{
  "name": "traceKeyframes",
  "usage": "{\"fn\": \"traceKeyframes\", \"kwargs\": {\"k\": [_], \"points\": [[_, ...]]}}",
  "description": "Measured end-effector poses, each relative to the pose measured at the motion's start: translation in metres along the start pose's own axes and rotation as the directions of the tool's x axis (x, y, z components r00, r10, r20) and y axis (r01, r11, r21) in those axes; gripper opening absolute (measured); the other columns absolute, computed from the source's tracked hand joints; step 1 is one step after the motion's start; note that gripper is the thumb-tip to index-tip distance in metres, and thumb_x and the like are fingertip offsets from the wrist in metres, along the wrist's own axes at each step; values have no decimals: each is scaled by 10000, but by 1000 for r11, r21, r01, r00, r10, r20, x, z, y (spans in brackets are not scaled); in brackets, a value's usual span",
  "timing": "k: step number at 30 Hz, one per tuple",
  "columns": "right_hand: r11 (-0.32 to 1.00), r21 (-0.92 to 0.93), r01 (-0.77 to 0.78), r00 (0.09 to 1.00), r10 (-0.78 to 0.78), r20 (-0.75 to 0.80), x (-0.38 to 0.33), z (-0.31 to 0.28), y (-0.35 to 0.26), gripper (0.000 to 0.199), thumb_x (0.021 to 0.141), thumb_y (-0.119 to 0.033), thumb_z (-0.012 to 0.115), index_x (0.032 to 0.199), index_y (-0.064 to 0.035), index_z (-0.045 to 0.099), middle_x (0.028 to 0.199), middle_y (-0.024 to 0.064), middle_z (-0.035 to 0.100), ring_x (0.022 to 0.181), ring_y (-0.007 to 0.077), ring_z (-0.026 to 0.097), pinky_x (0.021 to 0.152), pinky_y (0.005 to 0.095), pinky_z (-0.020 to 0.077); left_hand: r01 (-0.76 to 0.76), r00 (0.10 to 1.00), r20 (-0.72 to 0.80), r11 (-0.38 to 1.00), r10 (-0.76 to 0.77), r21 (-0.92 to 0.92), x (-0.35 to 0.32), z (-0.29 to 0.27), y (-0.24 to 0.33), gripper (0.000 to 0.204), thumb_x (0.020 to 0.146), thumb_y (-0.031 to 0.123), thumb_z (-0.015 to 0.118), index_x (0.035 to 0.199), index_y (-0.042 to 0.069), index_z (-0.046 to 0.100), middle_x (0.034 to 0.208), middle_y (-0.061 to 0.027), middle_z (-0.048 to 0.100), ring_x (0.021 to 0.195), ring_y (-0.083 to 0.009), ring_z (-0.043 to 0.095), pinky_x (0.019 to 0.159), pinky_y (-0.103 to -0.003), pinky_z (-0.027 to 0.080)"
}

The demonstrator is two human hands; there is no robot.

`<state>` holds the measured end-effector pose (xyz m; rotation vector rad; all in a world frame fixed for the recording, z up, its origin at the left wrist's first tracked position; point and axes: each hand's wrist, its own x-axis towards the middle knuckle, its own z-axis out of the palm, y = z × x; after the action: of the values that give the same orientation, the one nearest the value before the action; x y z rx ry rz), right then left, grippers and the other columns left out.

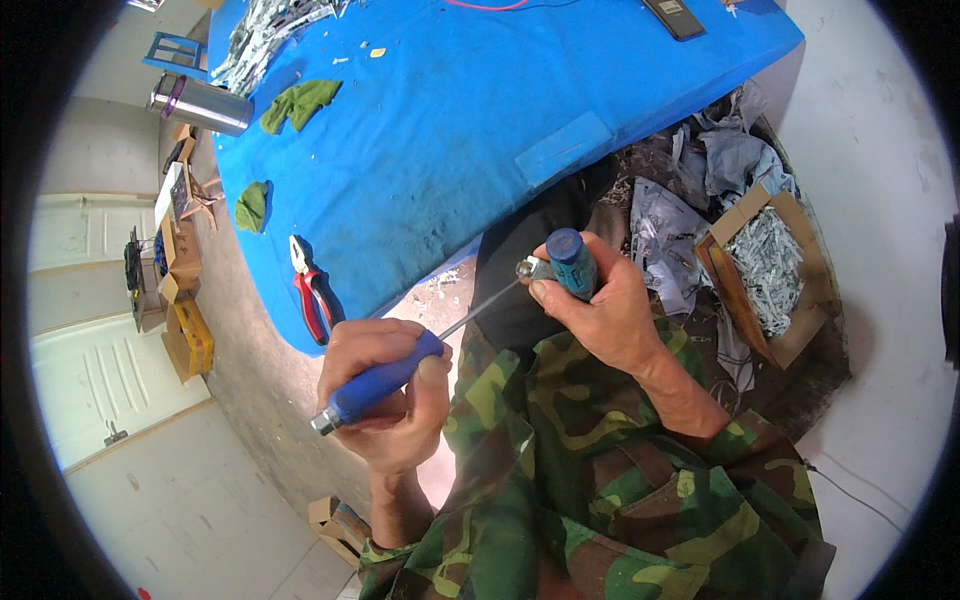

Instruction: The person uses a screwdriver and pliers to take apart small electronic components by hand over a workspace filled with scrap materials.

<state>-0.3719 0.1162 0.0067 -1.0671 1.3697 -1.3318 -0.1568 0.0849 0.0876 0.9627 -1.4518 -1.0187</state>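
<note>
My left hand [385,395] is closed round the blue handle of a screwdriver [385,390], whose thin metal shaft slants up and right. The shaft's tip meets a small shiny metal piece [537,269] at the thumb of my right hand [615,315]. That hand is closed and also holds a short teal cylinder with a dark blue end [570,262], which resembles a second tool handle; its lower part is hidden by the fingers. Red-handled pliers [312,292] lie with jaws apart on the blue-covered table [400,180], beyond my left hand.
Two green gloves or cloths [300,104] and a steel flask [205,104] are on the table's left side. Shredded silvery scraps [270,40] lie at the far left, a dark phone-like device [675,17] far right. A cardboard box [785,290] of silvery pieces stands right.
</note>
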Motion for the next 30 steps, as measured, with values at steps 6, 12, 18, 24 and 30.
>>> {"fn": "traceKeyframes", "kwargs": {"k": [6,12,18,24,30], "points": [[998,24,-56,998,56,11,0,-1,0,250,942,-47,755,1178,-13,678,1053,72,755,956,106,706,828,277,576,-54,999,9,987,53,154,-4,-3,-8,232,750,-76,766,951,-2,674,940,-160,702,829,-230,690,766,-333,567],[999,-47,-3,1000,3,-14,1,-1,0,262,938,-46,761,1186,-21,682,1054,67,749,931,102,696,811,277,574,-189,973,171,959,154,213,-1,-11,-16,242,899,-59,727,1094,-7,595,1049,-167,612,769,-209,708,642,-329,639],[997,43,-70,997,72,-38,0,0,7,254,945,-23,744,1191,-16,680,1054,74,747,905,105,700,785,272,581,-185,973,172,962,152,199,-6,0,-19,259,881,-71,733,1090,-12,592,1024,-169,613,764,-216,705,636,-333,640],[994,56,-98,993,101,-63,-2,-3,11,235,962,6,706,1194,-5,671,1048,94,749,902,109,716,782,259,592,-312,940,249,888,235,339,-3,8,-12,233,822,-57,753,1013,-10,628,974,-174,649,765,-228,708,634,-338,628],[997,44,-56,993,60,-97,-2,0,19,232,969,14,688,1198,7,655,1021,98,744,859,100,694,747,259,578,-288,956,176,874,236,391,-15,15,-7,327,735,-35,814,1019,40,671,938,-172,748,840,-287,744,748,-356,603]]}}
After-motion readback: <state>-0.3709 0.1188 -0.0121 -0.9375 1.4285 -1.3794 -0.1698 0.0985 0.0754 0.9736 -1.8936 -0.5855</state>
